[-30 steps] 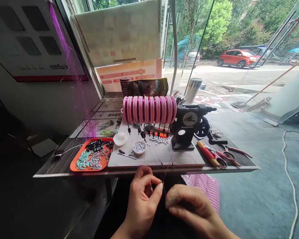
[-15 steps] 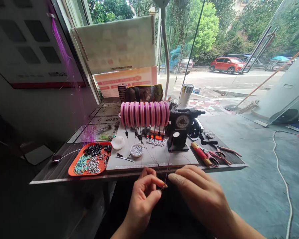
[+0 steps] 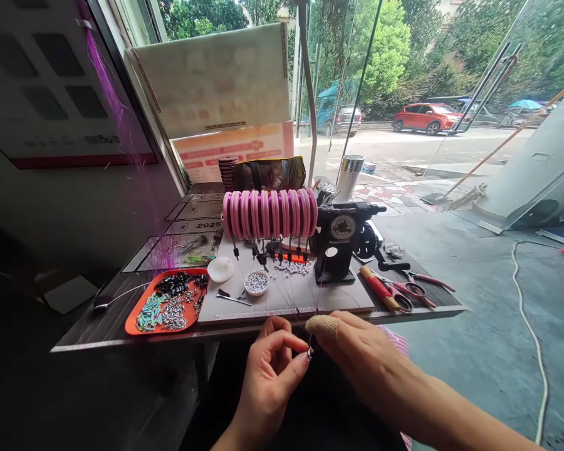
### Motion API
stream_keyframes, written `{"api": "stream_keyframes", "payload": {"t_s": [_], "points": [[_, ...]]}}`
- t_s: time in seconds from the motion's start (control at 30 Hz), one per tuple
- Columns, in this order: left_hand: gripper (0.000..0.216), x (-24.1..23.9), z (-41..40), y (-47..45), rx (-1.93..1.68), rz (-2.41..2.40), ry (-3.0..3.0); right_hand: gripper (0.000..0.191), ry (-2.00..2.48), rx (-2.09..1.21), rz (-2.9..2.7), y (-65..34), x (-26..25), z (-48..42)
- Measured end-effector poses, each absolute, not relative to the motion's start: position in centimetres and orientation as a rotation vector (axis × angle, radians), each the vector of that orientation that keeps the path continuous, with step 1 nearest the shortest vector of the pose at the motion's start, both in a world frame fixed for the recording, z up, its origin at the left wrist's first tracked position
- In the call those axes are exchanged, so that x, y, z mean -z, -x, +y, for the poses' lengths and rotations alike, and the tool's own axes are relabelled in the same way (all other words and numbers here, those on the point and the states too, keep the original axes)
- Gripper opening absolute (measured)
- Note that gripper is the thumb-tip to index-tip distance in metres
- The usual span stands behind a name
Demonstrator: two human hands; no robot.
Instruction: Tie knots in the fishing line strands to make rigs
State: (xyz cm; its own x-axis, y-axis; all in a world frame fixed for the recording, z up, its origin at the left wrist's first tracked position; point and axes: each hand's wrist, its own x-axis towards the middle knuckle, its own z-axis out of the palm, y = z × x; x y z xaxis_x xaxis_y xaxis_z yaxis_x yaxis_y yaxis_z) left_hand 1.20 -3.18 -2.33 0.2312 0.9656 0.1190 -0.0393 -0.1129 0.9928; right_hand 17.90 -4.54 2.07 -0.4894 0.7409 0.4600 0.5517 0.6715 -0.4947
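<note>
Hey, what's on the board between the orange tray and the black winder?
Head view: a white bowl of beads, a white dish and a thin tool, between orange tray and black winder.

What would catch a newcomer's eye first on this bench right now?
A row of pink spools stands in the middle of the table, with a black machine at its right. An orange tray of beads lies at the front left. Below the edge, the left hand pinches a thin line, with the right hand, one fingertip wrapped, close beside it.
</note>
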Motion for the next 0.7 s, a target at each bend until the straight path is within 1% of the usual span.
{"api": "stream_keyframes", "payload": {"t_s": [0.33,0.47,0.53,0.6,0.7], "points": [[0.021,2.0,-3.3,-1.2,-1.116,1.017,-1.502,0.025,0.887,-0.097,-2.463,-17.0,-2.6,-4.2],[0.020,1.9,-3.4,-1.3,-1.139,1.034,-1.480,0.022,0.889,-0.033,-2.361,-16.8,-1.9,-4.0],[0.017,2.0,-3.4,-1.3,-1.164,1.034,-1.456,0.017,0.929,-0.075,-2.224,-16.9,-1.4,-4.1],[0.015,2.1,-3.4,-1.3,-1.191,1.023,-1.426,0.014,1.009,-0.186,-2.075,-17.2,-1.0,-4.3],[0.014,2.2,-3.4,-1.3,-1.210,1.033,-1.381,0.020,1.117,-0.390,-1.899,-17.5,-0.3,-4.9]]}}
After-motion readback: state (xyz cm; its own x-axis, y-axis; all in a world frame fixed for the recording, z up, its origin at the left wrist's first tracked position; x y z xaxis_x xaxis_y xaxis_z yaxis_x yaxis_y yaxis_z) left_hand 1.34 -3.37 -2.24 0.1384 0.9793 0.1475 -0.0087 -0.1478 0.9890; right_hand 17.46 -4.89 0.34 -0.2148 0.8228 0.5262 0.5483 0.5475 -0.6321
